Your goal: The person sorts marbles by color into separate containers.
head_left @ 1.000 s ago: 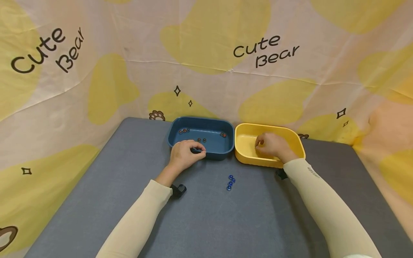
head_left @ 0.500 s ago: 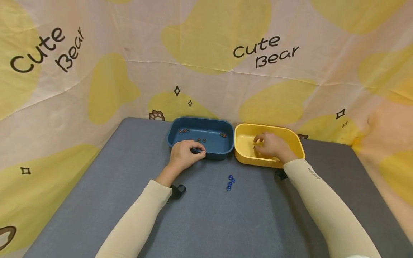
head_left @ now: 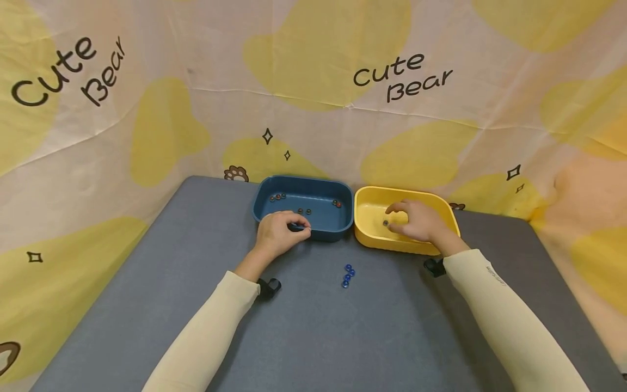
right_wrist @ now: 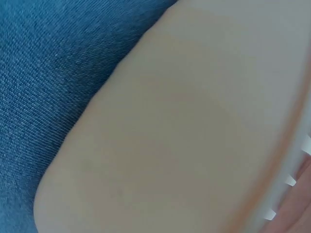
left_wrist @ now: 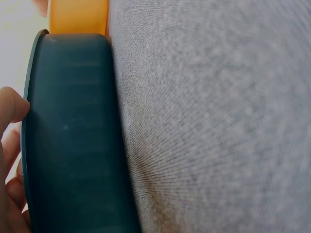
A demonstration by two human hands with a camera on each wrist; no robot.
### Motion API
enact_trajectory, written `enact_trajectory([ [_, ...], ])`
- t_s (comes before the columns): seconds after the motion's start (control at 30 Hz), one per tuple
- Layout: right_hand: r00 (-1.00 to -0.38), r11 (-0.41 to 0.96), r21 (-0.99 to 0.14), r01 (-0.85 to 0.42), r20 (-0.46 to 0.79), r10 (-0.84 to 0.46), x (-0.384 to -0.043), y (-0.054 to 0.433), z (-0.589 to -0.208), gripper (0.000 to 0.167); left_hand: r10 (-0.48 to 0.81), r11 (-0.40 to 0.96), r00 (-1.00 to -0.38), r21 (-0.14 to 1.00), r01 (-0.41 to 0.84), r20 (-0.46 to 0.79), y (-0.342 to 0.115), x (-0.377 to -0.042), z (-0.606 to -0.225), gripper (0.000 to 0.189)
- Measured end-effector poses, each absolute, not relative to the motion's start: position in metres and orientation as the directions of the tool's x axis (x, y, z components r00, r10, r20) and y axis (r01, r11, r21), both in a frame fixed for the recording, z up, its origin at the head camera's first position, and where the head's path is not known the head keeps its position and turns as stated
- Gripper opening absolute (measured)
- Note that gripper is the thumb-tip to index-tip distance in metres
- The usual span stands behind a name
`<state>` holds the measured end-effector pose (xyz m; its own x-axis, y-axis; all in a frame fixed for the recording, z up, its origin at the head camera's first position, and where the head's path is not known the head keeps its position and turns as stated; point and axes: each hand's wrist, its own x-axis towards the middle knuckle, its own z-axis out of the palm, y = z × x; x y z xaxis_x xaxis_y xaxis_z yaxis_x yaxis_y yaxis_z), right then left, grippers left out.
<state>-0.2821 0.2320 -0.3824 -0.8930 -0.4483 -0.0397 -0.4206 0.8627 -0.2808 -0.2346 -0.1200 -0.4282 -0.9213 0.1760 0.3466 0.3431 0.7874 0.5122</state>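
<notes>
In the head view my left hand (head_left: 278,234) is at the front rim of the blue bin (head_left: 261,204), thumb and index fingertips close together. The left wrist view shows the thumb (left_wrist: 13,104) at the rim and curled fingers beyond it; whether anything is pinched is hidden. My right hand (head_left: 417,220) hovers inside the yellow bin (head_left: 364,234), thumb and index finger spread apart. A small dark marble (head_left: 385,222) lies on that bin's floor, just by the thumb tip. Several brownish and reddish marbles (head_left: 277,196) sit in the blue bin.
Several blue marbles (head_left: 347,277) lie in a short cluster on the grey table (head_left: 313,332), in front of the bins. The bins stand side by side at the table's back edge. Behind them hangs a printed cloth (head_left: 313,81).
The right thumb and index finger have parted and the hand has drawn slightly right, leaving a marble visible in the yellow bin. My left hand has stayed put.
</notes>
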Motion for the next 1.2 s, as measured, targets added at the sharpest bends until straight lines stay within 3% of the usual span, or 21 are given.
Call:
enact_trajectory([
  [0.37,-0.872,0.846,-0.212,-0.489,0.081,-0.483,-0.250,0.227,-0.372,0.040,0.178,0.781,-0.923,0.521,0.343,0.341,-0.120,-0.235,-0.427,0.005],
  [0.77,-0.820,0.787,-0.237,-0.569,0.231,-0.523,-0.221,0.218,-0.367,0.035,0.187,0.781,-0.924,0.520,0.346,0.333,-0.120,-0.237,-0.429,0.005],
  [1.2,-0.829,0.771,-0.305,-0.559,0.204,-0.520,-0.195,0.195,-0.371,0.028,0.182,0.785,-0.926,0.518,0.339,0.330,-0.120,-0.237,-0.428,0.005],
])
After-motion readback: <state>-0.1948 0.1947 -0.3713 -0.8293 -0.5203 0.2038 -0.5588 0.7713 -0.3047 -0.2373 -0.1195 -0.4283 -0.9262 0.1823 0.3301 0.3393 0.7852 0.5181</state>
